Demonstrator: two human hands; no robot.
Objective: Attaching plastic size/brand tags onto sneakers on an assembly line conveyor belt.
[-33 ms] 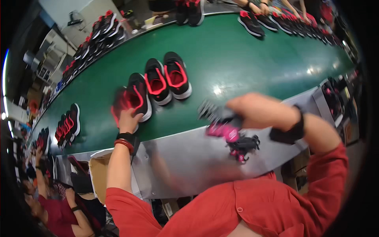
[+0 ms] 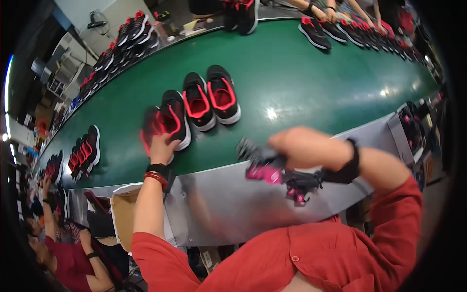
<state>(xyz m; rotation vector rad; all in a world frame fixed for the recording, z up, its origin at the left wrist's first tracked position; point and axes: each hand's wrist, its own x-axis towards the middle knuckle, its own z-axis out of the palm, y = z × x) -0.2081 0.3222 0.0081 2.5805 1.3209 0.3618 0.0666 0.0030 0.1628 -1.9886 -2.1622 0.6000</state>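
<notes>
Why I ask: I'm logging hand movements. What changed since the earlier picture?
The right hand moved slightly left and toward the body, with the blurred grey, black and pink bundle it holds. No new grip or release shows. The left hand stayed at the leftmost black-and-red shoe; the row stayed put.

Shoe (image 2: 150,127): blk upper, bright red-pink lining, blurred; on green counter (image 2: 292,82), toe end pointing away, heel end at L hand (image 2: 163,147). Bundle (image 2: 259,160): dk grey & magenta pcs, blurred, gripped in R hand (image 2: 297,146) nr counter's near edge. Clump (image 2: 304,181): blk w/ magenta bits, just below R hand; can't tell if joined to bundle.
</notes>
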